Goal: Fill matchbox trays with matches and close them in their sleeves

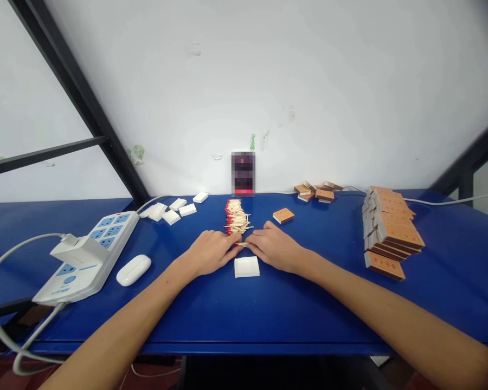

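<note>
Between my two hands lie a few matches [241, 245], red heads to the left. My left hand [213, 250] pinches them at the head end, and my right hand [274, 248] closes on the other end. How many they are is too small to tell. Just beyond my fingers is a long pile of loose matches [236, 216], heads also on the left. Nearer to me sits a white matchbox tray [247, 267], apart from both hands. A closed orange matchbox [283, 215] rests beyond my right hand.
Several white trays [171, 217] lie back left. Orange matchboxes [317, 193] are heaped at the back, and more are stacked [394, 227] on the right. A power strip [93, 260] with cables and a white earphone case [134, 270] occupy the left. A blurred phone-like object [243, 173] leans on the wall.
</note>
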A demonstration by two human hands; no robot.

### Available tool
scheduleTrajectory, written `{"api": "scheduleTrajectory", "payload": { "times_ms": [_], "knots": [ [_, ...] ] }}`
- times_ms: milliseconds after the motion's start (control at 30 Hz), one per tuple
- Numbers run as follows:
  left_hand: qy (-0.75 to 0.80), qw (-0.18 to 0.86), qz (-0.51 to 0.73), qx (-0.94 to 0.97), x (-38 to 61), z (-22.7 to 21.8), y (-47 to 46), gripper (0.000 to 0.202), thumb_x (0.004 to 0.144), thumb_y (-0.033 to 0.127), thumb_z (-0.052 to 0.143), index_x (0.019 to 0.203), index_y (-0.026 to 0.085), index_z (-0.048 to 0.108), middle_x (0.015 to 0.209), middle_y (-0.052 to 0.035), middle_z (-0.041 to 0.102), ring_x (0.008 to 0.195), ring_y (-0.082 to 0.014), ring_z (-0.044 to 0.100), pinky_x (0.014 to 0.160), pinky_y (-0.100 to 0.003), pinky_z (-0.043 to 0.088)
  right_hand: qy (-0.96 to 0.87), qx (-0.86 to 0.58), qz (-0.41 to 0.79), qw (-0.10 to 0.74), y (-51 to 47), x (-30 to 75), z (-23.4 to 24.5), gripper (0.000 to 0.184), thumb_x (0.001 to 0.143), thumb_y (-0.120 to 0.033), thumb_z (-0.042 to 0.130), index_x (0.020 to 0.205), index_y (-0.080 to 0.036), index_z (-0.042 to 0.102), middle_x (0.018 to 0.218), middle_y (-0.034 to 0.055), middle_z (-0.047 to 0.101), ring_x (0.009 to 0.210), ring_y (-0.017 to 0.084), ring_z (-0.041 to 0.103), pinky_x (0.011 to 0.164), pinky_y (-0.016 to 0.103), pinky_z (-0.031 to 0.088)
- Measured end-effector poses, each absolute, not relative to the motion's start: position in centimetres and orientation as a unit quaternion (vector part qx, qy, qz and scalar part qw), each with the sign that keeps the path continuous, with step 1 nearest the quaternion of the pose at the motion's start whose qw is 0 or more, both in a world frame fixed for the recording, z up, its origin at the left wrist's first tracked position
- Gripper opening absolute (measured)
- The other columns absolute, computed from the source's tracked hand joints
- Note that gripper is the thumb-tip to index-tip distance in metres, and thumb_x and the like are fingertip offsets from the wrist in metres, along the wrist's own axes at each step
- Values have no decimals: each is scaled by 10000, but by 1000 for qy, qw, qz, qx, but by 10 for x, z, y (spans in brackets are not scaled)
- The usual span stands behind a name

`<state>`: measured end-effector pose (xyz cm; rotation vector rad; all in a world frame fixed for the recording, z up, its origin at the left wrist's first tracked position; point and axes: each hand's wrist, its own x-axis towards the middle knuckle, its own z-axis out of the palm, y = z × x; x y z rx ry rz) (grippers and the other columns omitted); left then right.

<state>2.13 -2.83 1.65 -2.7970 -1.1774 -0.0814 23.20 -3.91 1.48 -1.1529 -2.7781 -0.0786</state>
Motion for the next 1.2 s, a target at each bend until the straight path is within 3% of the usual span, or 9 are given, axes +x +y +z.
{"api": "scheduleTrajectory", "payload": {
  "times_ms": [333, 533, 667, 833, 1000, 1200],
  "knots": [
    [-374, 63, -5, -925, 21, 19, -30, 324, 1050, 408, 295, 1043, 204, 546, 826, -55, 699, 715, -219, 668, 569, -275, 352, -905, -419, 29, 64, -41, 232, 15, 258, 1035, -281, 410, 1002, -148, 629, 975, 96, 692, 844, 203, 654, 659, 291, 368],
    [-366, 40, -33, -929, 26, 19, -32, 327, 1049, 390, 307, 1007, 187, 559, 991, -88, 686, 885, -221, 655, 695, -291, 451, -905, -420, 26, 71, -41, 232, 13, 196, 1017, -261, 431, 1039, -165, 601, 1035, 95, 689, 876, 207, 659, 654, 282, 380],
    [-382, 12, -25, -924, 27, 15, -30, 344, 1054, 404, 275, 1033, 169, 525, 960, -107, 675, 837, -234, 653, 685, -316, 450, -907, -416, 11, 59, -42, 234, 16, 190, 1011, -271, 433, 1038, -168, 591, 1015, 93, 695, 824, 209, 656, 612, 286, 338],
    [-366, -38, -52, -928, 21, 26, -37, 305, 1051, 412, 304, 1015, 186, 507, 886, -62, 663, 764, -207, 629, 647, -290, 392, -902, -422, 46, 84, -51, 237, 29, 138, 979, -236, 474, 953, -175, 595, 893, 65, 683, 717, 171, 604, 583, 285, 272],
    [-312, -174, -50, -933, 17, 43, -53, 270, 1008, 402, 435, 901, 199, 577, 702, 19, 591, 618, -130, 526, 583, -255, 343, -901, -387, 164, 104, -69, 241, 37, 98, 911, -270, 578, 857, -203, 623, 726, 0, 634, 623, 129, 513, 578, 264, 263],
    [-312, -191, -77, -927, 19, 39, -55, 168, 898, 343, 596, 880, 195, 675, 748, 24, 646, 635, -107, 542, 597, -244, 356, -909, -367, 154, 120, -73, 242, 30, 140, 890, -311, 608, 826, -206, 674, 687, 2, 635, 649, 145, 531, 639, 281, 304]
  ]
}}
